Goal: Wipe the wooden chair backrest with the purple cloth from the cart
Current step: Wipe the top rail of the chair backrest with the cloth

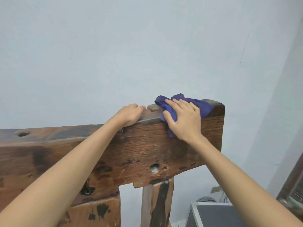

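Note:
The wooden chair backrest is a thick, dark, rough plank with knots and round holes, spanning the lower half of the view. A crumpled purple cloth lies over its top edge near the right end. My right hand presses flat on the cloth, fingers spread and pointing up-left, thumb down the front face. To the left of the cloth, my left hand grips the plank's top edge, fingers curled over its far side. A small wooden peg sticks up between the two hands.
A pale blue wall stands close behind the backrest. A wooden post supports the plank from below. A grey metal-edged case sits at the lower right, with a dark wooden frame at the right edge.

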`<state>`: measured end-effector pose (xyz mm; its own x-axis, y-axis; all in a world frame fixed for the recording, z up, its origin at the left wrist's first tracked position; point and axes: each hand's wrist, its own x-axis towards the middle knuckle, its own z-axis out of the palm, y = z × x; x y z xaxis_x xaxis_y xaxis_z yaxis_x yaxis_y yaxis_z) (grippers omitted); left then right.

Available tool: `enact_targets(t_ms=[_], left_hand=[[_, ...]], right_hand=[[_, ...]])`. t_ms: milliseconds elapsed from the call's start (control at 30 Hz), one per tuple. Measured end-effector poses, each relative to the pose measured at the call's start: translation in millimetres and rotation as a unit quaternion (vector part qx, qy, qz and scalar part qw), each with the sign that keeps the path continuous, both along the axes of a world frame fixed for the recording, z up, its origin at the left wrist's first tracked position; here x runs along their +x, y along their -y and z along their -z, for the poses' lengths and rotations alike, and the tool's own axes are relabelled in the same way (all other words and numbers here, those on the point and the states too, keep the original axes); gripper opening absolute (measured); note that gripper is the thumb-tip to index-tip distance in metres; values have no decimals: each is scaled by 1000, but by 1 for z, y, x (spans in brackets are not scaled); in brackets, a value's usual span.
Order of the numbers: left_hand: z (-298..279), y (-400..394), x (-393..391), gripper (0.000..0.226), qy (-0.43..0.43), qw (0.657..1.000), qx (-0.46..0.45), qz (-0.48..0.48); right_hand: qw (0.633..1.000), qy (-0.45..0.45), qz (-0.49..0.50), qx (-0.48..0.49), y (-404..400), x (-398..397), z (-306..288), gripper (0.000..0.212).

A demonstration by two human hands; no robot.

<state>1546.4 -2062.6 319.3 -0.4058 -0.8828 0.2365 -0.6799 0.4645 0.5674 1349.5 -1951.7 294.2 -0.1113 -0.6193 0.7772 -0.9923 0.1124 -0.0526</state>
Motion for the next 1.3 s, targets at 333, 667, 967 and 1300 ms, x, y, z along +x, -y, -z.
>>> enact_targets(t_ms=[333, 667, 967, 1300], left_hand=[[-2, 9, -7, 54, 109, 994, -23, -6], [-2, 6, -8, 49, 131, 991, -35, -25], [-4, 0, -9, 44, 115, 993, -24, -11], [-4, 0, -9, 50, 51, 998, -6, -22]], right_hand=[[981, 143, 48, -123, -1, -127, -1, 49], [717, 673, -174, -51, -11, -175, 75, 61], [674, 715, -60, -176, -33, -121, 156, 39], [972, 124, -197, 40, -11, 35, 105, 51]])
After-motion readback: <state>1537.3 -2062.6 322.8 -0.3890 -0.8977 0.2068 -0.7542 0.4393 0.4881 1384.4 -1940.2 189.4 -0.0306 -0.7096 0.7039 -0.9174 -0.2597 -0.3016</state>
